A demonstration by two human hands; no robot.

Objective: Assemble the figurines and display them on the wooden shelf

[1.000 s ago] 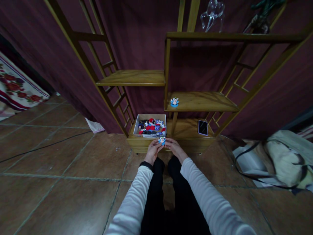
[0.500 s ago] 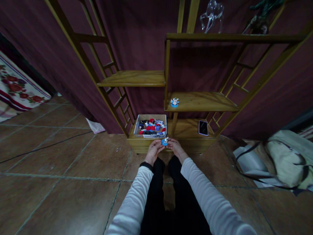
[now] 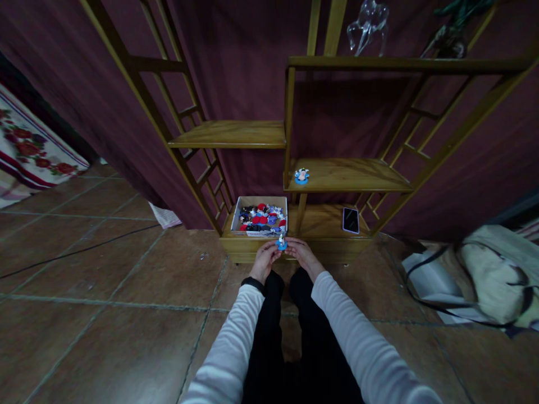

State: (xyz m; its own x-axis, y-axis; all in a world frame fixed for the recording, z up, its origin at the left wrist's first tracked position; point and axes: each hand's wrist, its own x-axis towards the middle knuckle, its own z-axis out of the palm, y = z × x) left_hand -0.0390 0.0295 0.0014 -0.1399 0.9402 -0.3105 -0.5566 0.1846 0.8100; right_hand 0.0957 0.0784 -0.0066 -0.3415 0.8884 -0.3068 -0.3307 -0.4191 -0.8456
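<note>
A small white figurine [image 3: 282, 242] on a round blue base stands upright between my two hands, just in front of the cabinet's lower edge. My left hand [image 3: 265, 258] pinches the base from the left. From the right, the fingers of my right hand [image 3: 301, 252] close on it too. Just beyond my hands, an open cardboard box [image 3: 246, 203] holds several small figurines with red, blue, white and black parts. Another figurine [image 3: 301, 176] with a blue base stands at the left front corner of the middle shelf.
The wooden shelf unit [image 3: 227, 134] spans the view ahead. A phone [image 3: 350, 220] lies on its bottom board. Higher up stand a clear glass horse [image 3: 368, 28] and a dark statue [image 3: 452, 36]. A beige bag [image 3: 492, 275] rests on the floor at right; a black cable [image 3: 80, 252] runs at left.
The figurine in my hands has turned from tilted to upright, with its blue base now underneath. My hands have stayed in nearly the same place.
</note>
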